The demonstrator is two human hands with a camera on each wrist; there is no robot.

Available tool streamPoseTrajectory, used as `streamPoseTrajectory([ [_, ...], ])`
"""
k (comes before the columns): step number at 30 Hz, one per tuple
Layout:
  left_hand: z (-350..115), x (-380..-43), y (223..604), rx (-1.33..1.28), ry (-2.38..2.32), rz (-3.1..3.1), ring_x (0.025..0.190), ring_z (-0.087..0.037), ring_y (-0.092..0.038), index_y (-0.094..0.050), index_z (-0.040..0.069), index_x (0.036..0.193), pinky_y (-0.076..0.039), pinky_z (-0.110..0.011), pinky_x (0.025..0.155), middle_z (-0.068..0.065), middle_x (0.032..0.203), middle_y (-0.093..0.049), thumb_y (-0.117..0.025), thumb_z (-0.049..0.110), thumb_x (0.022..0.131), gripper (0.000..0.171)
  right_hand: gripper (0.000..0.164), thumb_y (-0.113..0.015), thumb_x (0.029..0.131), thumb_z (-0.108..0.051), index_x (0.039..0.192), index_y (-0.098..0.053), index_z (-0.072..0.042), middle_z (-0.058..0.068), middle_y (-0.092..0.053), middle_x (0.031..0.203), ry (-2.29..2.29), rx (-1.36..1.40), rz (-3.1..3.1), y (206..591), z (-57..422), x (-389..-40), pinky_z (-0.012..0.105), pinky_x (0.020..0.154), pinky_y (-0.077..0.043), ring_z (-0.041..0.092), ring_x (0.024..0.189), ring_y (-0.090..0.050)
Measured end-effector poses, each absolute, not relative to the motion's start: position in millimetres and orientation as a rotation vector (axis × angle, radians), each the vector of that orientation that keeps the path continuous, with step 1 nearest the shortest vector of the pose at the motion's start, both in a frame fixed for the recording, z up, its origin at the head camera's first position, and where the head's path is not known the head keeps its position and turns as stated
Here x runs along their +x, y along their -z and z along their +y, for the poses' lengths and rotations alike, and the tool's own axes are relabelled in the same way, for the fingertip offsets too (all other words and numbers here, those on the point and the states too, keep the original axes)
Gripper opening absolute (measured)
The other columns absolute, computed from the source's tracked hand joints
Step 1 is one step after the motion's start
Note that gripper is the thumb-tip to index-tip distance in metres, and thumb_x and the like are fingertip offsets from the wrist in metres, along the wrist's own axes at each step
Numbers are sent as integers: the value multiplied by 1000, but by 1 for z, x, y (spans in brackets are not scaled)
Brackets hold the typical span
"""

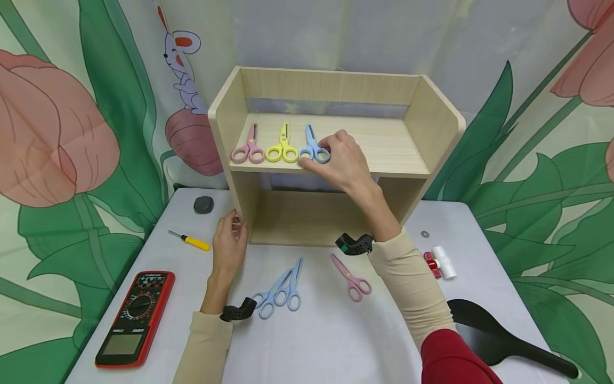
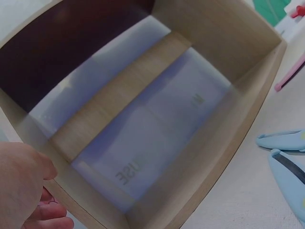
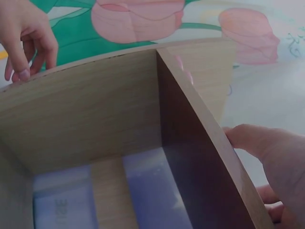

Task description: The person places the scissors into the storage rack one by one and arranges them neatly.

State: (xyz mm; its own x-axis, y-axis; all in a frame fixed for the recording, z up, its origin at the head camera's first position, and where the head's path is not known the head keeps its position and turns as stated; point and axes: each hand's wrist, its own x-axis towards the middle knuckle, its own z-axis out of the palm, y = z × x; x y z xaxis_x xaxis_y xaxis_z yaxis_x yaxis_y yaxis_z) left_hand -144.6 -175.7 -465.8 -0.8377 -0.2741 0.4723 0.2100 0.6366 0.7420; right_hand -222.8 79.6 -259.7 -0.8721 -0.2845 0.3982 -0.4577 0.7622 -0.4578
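On the upper board of a small wooden shelf unit, pink scissors, yellow scissors and blue scissors stand in a row, blades pointing back. My right hand holds the blue scissors by the handles, thumb at the front left and fingers at the right. In the right wrist view, the board's front edge hides these scissors. My left hand touches the front edge of the unit's left side panel with relaxed, bent fingers. Before the unit, two blue scissors overlap on the table, with pink scissors farther right.
At the left lie a red-and-black multimeter, a yellow-handled screwdriver and a dark rounded object. On the right are a white pipe valve with a red handle, a small washer and a black ladle-like utensil.
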Motion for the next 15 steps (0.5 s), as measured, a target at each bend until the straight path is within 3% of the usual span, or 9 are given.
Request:
streamPoseTrajectory([
  [15,-175,-144,464,45,1122,-2295,99,-34,-66,-52,-2,136,-62,-45,87,-22,114,-58,-62,10,98,41,69,-78,79,-50,128,-63,-2,15,-59,113,-730,684,-2426,270,90,-205,42,85,-48,29,96,-53],
])
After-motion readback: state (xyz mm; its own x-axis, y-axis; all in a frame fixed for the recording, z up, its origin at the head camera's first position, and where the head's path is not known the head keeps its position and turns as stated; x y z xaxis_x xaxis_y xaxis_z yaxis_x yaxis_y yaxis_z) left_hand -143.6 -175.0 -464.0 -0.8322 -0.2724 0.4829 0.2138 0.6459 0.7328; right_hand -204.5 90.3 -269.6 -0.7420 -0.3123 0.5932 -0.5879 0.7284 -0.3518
